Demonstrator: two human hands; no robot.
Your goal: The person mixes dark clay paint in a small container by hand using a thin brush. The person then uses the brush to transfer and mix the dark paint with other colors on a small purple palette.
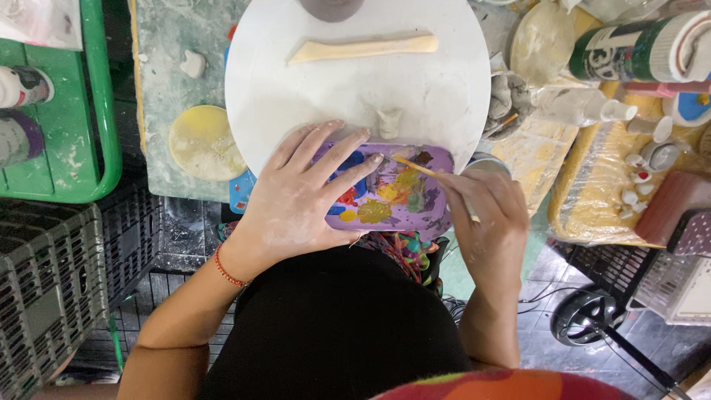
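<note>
The left hand (296, 204) lay flat and spread open on the purple rectangular plastic palette (400, 194), fingers splayed across its left half, gripping nothing but pressing it down against the person's lap at the near edge of the round white work board (355, 96). The right hand (485, 215) was closed in a pinch around a thin wooden-handled paintbrush (433, 174), whose tip rested in the paint near the palette's middle.

The palette seemed only partly supported, so a lighter press from the left hand would probably have let it tip and slide toward the black clothing. The spread fingers also lay close to wet colour and could have smeared it.

The palette held blobs of blue, red, yellow, orange and a darker brownish mix, several run together. On the board lay 1 flat pale wooden modelling tool (363, 49) and 1 small grey clay lump (389, 118). To the right, a grey bowl (511, 104) held what looked like clay scraps, though I could not tell exactly. A green plastic tray (96, 111) sat well apart on the left.
</note>
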